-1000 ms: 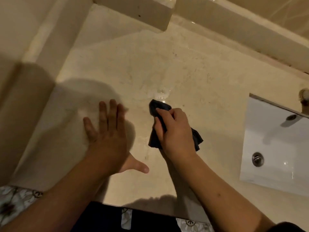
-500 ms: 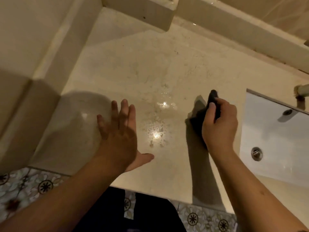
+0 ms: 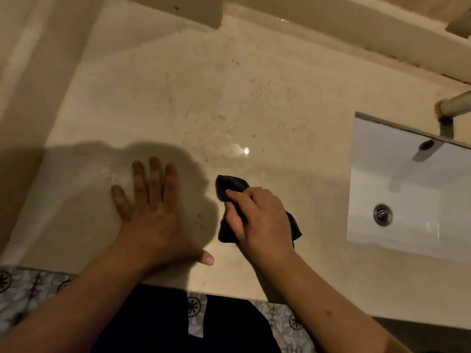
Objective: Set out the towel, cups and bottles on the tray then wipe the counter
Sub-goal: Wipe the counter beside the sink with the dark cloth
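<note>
While pressed flat, fingers spread, on the mottled beige stone counter: left hand. Beside it, right hand clenched around a crumpled dark cloth, bunched against the glossy wet surface. Off right, smooth white rectangular sink, round metal drain.

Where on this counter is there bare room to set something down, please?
The beige stone counter is bare from the back ledge to the white sink; a wet glint sits mid-counter. The front is crowded: left hand lies flat, right hand grips the dark cloth.
</note>
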A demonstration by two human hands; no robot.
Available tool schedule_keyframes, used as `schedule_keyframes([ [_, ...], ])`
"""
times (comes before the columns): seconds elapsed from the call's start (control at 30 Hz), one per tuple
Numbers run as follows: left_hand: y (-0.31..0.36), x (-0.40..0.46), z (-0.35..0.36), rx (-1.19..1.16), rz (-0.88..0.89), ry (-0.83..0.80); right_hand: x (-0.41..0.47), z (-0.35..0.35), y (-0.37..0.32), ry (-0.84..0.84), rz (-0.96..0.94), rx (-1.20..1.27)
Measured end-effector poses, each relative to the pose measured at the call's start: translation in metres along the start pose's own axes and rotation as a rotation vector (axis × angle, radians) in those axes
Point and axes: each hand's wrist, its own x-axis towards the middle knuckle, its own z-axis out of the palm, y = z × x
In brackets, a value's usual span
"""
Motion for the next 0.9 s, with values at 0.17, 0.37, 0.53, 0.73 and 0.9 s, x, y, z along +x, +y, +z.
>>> schedule_keyframes([
  [0.17,0.001,0.003,0.001,0.024,-0.032,-0.037,-0.006,-0.053,0.088,0.149,0.294,-0.103],
  [0.37,0.001,0.001,-0.004,0.025,-0.013,-0.03,0.014,-0.098,0.133,0.313,0.651,-0.085],
  [0.53,0.032,-0.029,0.001,-0.018,0.033,-0.062,0.014,-0.076,0.042,0.278,0.386,0.125],
  [0.73,0.067,-0.041,0.022,-0.062,-0.054,-0.09,-0.024,-0.023,-0.021,-0.096,-0.004,0.134],
  [0.9,0.069,-0.036,0.023,0.004,-0.097,-0.102,-0.05,-0.024,0.006,-0.083,-0.074,0.138],
])
